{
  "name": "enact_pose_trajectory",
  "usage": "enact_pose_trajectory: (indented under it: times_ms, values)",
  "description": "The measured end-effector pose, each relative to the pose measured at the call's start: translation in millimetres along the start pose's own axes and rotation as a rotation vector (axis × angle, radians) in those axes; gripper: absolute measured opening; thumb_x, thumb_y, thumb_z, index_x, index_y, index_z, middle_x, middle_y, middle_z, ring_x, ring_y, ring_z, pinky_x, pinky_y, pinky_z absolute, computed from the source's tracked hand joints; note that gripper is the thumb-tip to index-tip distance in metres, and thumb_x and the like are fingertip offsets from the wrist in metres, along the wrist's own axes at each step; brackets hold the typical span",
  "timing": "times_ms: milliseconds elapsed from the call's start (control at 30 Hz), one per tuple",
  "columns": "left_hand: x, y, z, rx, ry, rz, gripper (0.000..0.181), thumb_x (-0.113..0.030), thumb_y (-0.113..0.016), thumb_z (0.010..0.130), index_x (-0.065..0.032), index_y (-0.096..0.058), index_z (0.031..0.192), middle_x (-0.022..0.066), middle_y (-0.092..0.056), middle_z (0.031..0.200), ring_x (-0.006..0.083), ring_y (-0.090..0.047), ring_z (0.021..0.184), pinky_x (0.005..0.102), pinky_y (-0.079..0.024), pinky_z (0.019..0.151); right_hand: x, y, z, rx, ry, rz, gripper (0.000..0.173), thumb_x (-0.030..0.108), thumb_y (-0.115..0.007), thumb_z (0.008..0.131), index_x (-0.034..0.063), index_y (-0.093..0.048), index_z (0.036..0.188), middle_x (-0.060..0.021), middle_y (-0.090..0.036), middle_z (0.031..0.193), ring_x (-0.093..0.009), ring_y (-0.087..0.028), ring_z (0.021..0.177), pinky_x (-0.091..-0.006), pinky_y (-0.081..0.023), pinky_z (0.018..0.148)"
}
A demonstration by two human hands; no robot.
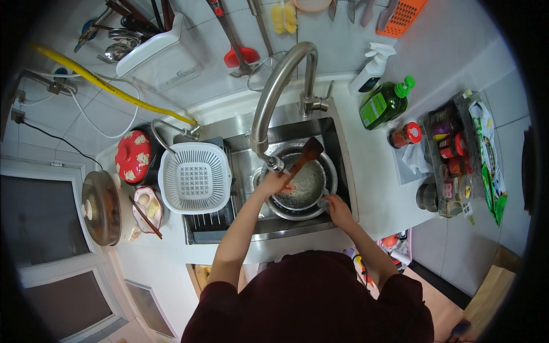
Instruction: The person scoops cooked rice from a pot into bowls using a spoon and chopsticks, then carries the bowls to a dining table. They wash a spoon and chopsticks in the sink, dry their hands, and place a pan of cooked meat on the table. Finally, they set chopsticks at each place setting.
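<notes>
My left hand (274, 184) is closed around a brown wooden spatula (306, 156), its broad head pointing up and to the right over a metal pan (318, 171). Cloudy, pale liquid with foam covers the pan's inside. The pan sits within a wider metal basin (331, 171) in the stainless steel sink (245, 158). At the pan's lower right edge, my right hand (340, 211) grips a crumpled greyish cloth or scrubber (324, 203); its exact kind is unclear. Just above my left hand is the spout of the curved faucet (274, 96).
Left of the basin, a white plastic colander (195, 178) rests over a drying rack (210, 221). A dish with chopsticks (146, 216) and a red-lidded pot (133, 156) stand farther left. On the right are a green soap bottle (384, 105), a spray bottle (373, 68) and a jar rack (450, 158).
</notes>
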State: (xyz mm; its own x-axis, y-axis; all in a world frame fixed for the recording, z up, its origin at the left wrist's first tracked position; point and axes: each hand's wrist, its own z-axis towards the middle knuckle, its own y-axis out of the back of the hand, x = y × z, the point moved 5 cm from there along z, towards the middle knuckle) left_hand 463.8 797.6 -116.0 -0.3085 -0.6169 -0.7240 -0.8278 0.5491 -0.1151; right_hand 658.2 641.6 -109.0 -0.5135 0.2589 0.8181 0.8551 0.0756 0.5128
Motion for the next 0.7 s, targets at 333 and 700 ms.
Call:
enact_pose_trajectory:
  times_ms: [333, 700]
  values:
    - [-19.7, 10.3, -5.2, 0.166, 0.087, -0.12, 0.026, -0.009, -0.053, 0.087, -0.0019, -0.053, 0.112, 0.0076, -0.064, 0.096, 0.0067, -0.049, 0.062, 0.0174, -0.039, 0.045, 29.3, -22.0, -1.3, -0.035, 0.208, -0.295, 0.029, 0.006, -0.048, 0.086, 0.0122, -0.056, 0.113, -0.0196, -0.055, 0.109, -0.037, -0.055, 0.099, -0.0419, -0.046, 0.083]
    - [-51.6, 53.3, -73.5, 0.107, 0.078, 0.074, 0.032, -0.011, -0.051, 0.088, 0.0001, -0.037, 0.114, 0.0109, -0.064, 0.101, 0.0067, -0.052, 0.066, 0.0184, -0.042, 0.05, 189.3, -191.3, 34.7, 0.504, 0.795, -0.161, 0.035, 0.008, -0.049, 0.081, 0.0124, -0.051, 0.115, -0.0107, -0.054, 0.108, -0.028, -0.057, 0.094, -0.0385, -0.049, 0.075]
